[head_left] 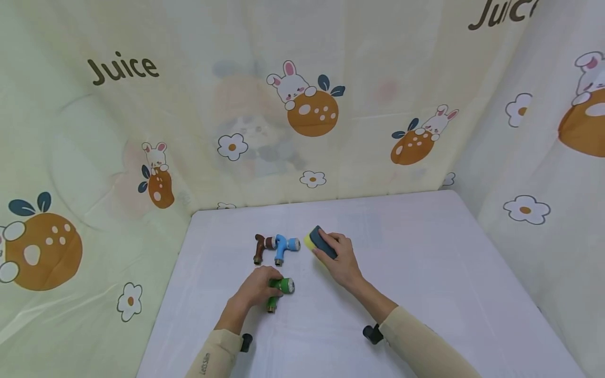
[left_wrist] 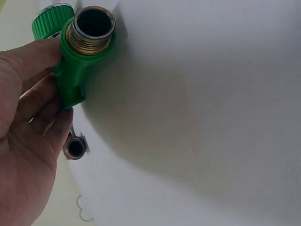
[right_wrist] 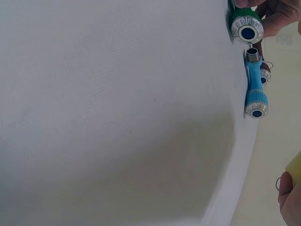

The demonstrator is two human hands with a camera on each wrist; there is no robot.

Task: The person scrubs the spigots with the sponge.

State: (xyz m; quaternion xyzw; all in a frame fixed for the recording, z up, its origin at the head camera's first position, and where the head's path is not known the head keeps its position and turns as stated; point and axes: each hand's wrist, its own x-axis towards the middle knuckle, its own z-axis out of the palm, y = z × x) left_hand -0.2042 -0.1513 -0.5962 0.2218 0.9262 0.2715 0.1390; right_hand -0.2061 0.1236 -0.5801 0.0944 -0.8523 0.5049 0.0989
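Observation:
My left hand [head_left: 259, 285] grips a green spray nozzle [head_left: 285, 285] near the table's front middle; in the left wrist view the thumb and fingers [left_wrist: 40, 101] pinch its green body [left_wrist: 70, 77], the brass threaded end facing the camera. My right hand [head_left: 344, 262] holds a sponge [head_left: 323, 243], dark blue on one side and yellow on the other, right of the blue nozzle. Only the fingers [right_wrist: 289, 195] and a yellow corner of the sponge [right_wrist: 295, 167] show at the edge of the right wrist view.
Behind the left hand lie a brown nozzle [head_left: 260, 248] and a light blue nozzle [head_left: 280, 249], side by side. They rest on a white-covered table [head_left: 416, 252]. A printed curtain [head_left: 368, 157] hangs behind the table and along its sides.

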